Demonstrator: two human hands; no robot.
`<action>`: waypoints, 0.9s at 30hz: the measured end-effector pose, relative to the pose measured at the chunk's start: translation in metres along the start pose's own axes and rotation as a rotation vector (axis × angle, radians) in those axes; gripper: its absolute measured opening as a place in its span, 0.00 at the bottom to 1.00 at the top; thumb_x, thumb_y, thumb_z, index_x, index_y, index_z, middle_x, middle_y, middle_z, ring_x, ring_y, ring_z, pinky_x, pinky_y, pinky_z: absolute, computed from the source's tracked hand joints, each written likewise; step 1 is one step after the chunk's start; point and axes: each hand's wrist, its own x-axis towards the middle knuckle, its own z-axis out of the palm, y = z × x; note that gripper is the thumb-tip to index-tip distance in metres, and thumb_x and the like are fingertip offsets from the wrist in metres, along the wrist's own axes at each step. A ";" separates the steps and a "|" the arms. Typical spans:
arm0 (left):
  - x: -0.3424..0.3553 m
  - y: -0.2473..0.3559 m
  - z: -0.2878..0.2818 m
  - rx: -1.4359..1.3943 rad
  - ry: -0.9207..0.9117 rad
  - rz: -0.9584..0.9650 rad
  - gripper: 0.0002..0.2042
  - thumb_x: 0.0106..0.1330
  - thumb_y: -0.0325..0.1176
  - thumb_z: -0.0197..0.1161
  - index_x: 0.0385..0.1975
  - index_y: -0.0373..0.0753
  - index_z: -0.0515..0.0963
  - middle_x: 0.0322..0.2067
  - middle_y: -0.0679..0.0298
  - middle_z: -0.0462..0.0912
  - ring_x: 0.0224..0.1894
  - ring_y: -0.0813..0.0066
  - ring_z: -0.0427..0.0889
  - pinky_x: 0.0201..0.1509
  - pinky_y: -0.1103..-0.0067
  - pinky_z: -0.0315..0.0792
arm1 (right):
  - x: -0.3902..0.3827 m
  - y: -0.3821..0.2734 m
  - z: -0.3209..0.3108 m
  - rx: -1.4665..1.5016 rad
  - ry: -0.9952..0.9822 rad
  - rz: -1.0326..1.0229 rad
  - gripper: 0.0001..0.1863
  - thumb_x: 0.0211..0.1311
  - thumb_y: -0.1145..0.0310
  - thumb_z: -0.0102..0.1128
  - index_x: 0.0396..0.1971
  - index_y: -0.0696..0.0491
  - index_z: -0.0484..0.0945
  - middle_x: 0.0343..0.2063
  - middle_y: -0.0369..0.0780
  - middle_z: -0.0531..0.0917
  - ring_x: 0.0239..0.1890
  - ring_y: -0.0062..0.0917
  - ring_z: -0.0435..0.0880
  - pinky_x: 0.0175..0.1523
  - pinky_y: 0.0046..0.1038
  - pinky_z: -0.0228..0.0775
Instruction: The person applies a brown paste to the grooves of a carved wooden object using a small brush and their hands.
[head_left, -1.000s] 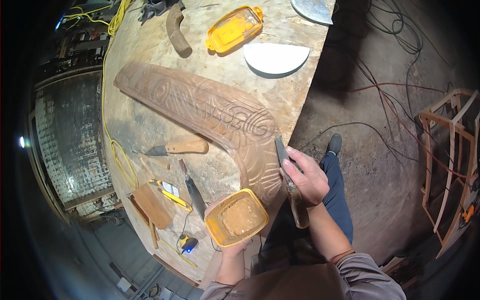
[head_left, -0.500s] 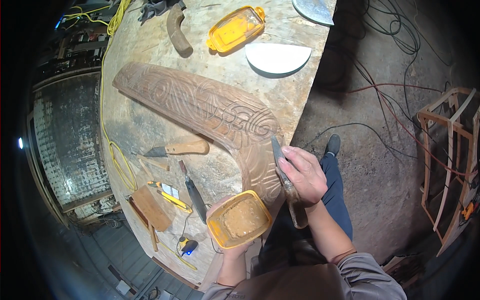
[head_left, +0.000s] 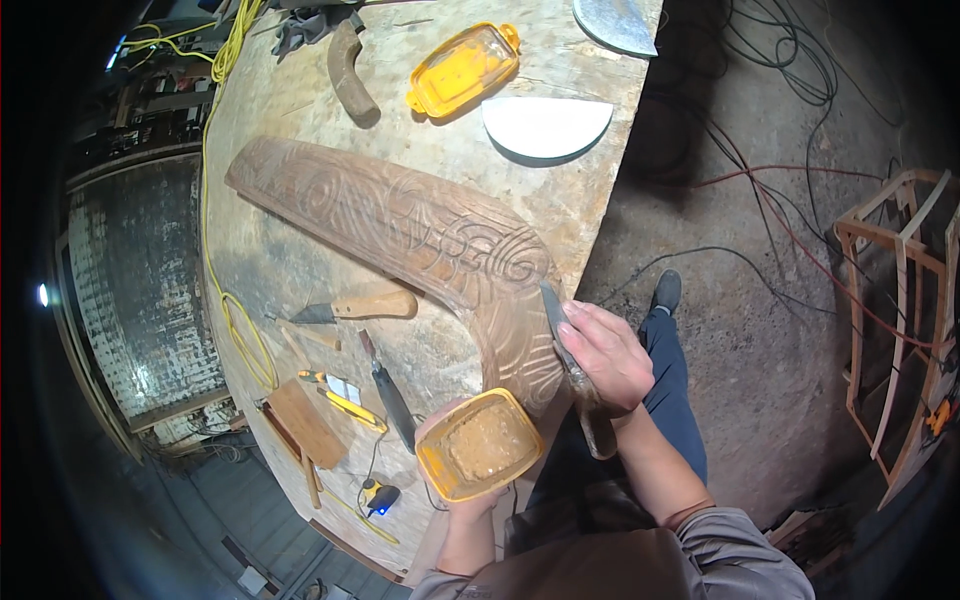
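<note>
No text, number or sign can be read clearly. At the lower edge of the frame, left of centre, the brown garment front (head_left: 580, 568) carries a faint pale mark (head_left: 474, 593) like lettering, cut off by the border and too dim to make out.

Cables (head_left: 752, 172) cross the grey floor (head_left: 740, 380) — a wooden frame (head_left: 902, 238) stands right.

A stained table (head_left: 432, 350) bears a carved wooden piece (head_left: 400, 215), yellow lid (head_left: 463, 70) and knife (head_left: 375, 305).
</note>
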 end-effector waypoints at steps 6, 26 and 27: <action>0.001 0.003 0.004 -0.122 0.017 -0.047 0.38 0.37 0.29 0.84 0.52 0.33 0.71 0.46 0.56 0.80 0.46 0.68 0.82 0.51 0.72 0.79 | -0.002 0.003 0.002 -0.028 -0.013 -0.059 0.10 0.47 0.78 0.67 0.33 0.59 0.85 0.37 0.46 0.87 0.40 0.37 0.87 0.43 0.29 0.82; 0.010 0.012 0.005 -0.083 -0.024 -0.063 0.36 0.35 0.32 0.84 0.49 0.33 0.74 0.44 0.58 0.81 0.44 0.69 0.82 0.50 0.74 0.77 | -0.005 -0.004 0.005 -0.049 0.010 0.011 0.09 0.52 0.76 0.62 0.33 0.61 0.85 0.38 0.49 0.87 0.41 0.40 0.87 0.46 0.31 0.82; 0.010 0.012 0.004 -0.070 -0.040 -0.051 0.36 0.35 0.33 0.85 0.48 0.33 0.74 0.44 0.58 0.81 0.44 0.69 0.82 0.50 0.74 0.77 | -0.006 -0.002 0.003 -0.024 0.000 0.011 0.09 0.53 0.76 0.61 0.34 0.61 0.84 0.37 0.49 0.87 0.41 0.41 0.87 0.46 0.32 0.82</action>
